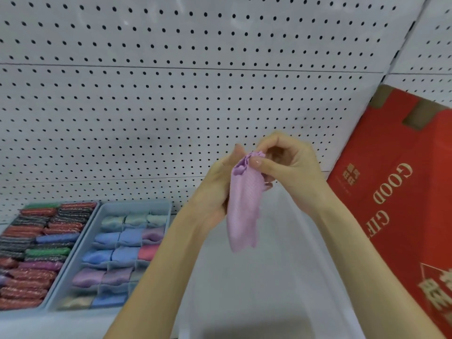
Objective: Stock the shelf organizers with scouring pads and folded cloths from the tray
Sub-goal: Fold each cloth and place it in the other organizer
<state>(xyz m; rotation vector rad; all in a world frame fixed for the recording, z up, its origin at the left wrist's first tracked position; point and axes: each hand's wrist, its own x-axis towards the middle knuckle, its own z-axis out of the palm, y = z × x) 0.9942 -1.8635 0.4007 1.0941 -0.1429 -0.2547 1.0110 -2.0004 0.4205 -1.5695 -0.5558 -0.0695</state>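
Both forearms are raised and angled inward, so that the hands are brought close together above the translucent tray (pixel 269 289). The left hand (pixel 215 189) is held upright with its fingers closed around the upper edge of a lilac cloth (pixel 244 211); most of those fingers are hidden behind the fabric. The right hand (pixel 291 160) is curled, and the bunched top of the cloth is pinched between its thumb and forefinger. The cloth is thus clamped by both hands at its top and is left hanging free above the tray, touching nothing else.

The fabric is seen to be thin and soft, with a fine waffle-like weave and a gathered, ruffled top edge. The tray is made of cloudy, smooth plastic.

To the left of the tray, a grey-blue divided organizer (pixel 137 205) is filled with folded cloths (pixel 122 238) in blue, lilac, pink and pale green, one per compartment. Further left of the tray, a second organizer (pixel 24 311) is packed with glittery mesh scouring pads (pixel 31 253) in red, green, grey and purple rows. To the right of the tray a red cardboard box (pixel 396 192) with gold lettering is leaned. Behind the tray a white perforated pegboard (pixel 171 94) is mounted.
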